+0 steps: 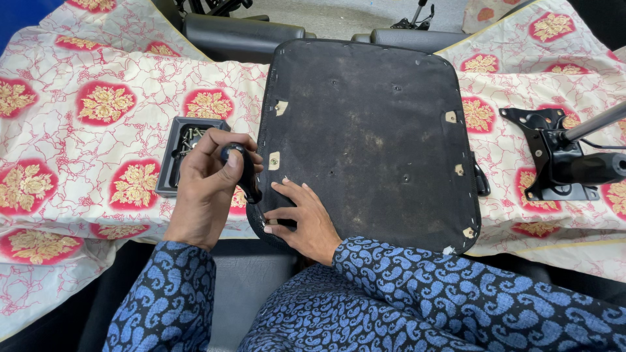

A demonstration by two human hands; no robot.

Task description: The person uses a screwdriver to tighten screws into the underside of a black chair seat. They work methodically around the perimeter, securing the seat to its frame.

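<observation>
Head view: my left hand (207,189) gripped the screwdriver (242,171) at the seat base (368,140) near-left corner, right hand (302,218) open, flat alongside; a slip risked gouging fingers.

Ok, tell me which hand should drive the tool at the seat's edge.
Left. The left hand grips the tool, its tip at the edge of the seat; the right hand lies flat on the seat, likely steadying it.
</observation>
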